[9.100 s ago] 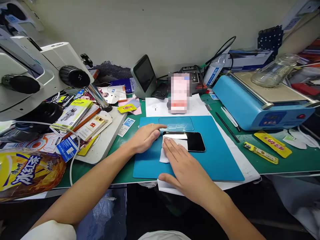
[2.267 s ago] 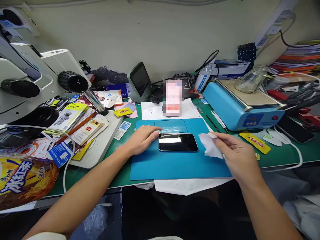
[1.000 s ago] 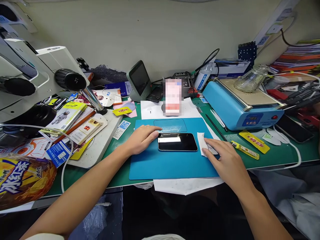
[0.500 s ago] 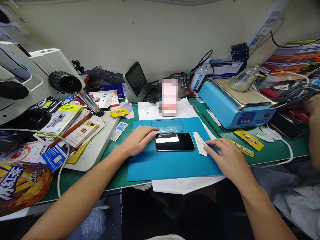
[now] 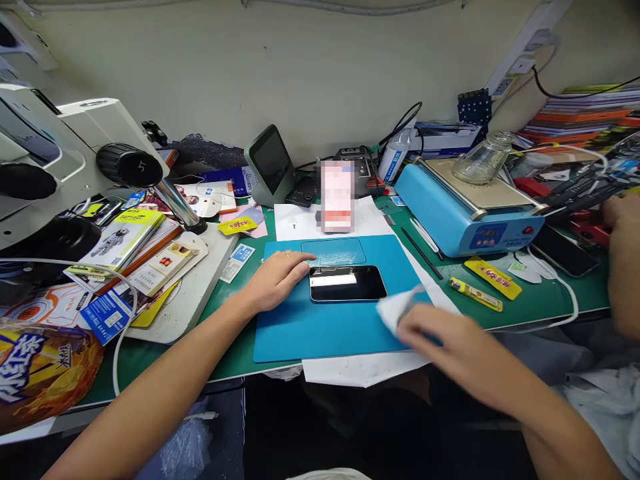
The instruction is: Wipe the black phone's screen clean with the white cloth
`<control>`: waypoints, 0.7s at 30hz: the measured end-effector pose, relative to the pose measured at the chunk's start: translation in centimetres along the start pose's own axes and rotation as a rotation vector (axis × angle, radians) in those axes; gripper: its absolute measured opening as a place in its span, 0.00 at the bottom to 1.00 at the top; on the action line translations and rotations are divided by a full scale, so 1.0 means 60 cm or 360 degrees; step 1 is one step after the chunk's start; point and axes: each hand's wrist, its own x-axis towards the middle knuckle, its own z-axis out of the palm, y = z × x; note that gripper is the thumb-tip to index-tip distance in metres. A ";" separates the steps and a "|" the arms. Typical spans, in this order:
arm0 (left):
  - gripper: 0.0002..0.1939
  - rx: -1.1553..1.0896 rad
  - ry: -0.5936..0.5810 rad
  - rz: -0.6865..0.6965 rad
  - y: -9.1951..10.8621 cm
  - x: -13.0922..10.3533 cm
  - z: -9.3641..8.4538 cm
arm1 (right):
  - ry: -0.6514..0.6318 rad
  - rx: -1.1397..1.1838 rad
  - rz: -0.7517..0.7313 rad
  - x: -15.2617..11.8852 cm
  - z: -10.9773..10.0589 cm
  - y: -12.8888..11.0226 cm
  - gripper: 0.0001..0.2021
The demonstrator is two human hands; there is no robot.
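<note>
A black phone (image 5: 348, 284) lies face up on the blue mat (image 5: 320, 333), its glass reflecting a white patch. My left hand (image 5: 280, 277) rests on the mat at the phone's left end, fingers apart, with the index finger reaching over the upper left corner. To the phone's right, my right hand (image 5: 430, 327) pinches a white tissue (image 5: 395, 308), both blurred by motion. A clear phone-shaped sheet (image 5: 334, 251) lies on the mat just behind the phone.
A blue machine (image 5: 470, 213) with a glass jar stands at the back right. A microscope (image 5: 125, 163) and piled packets are on the left. At the far right, another person's arm (image 5: 625, 267) reaches in. A pen and a yellow tube lie right of the mat.
My right hand has closed on the tissue, lifted it from the mat's right side and brought it toward me and slightly left. My left hand is practically unmoved.
</note>
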 end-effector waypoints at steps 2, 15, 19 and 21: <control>0.29 -0.0004 0.0010 0.0003 -0.001 0.000 0.001 | -0.0621 0.0344 -0.0060 -0.013 -0.011 -0.016 0.11; 0.30 -0.0042 0.0001 0.0011 -0.005 0.000 0.002 | -0.0627 0.0412 -0.0195 0.008 -0.004 -0.018 0.13; 0.28 -0.0034 0.0030 0.0008 -0.002 0.000 0.001 | -0.0549 0.0473 0.0181 0.016 -0.007 -0.006 0.19; 0.27 -0.0013 0.0111 0.0006 -0.002 0.002 0.001 | 0.0163 -0.0015 0.0584 0.029 -0.010 0.032 0.22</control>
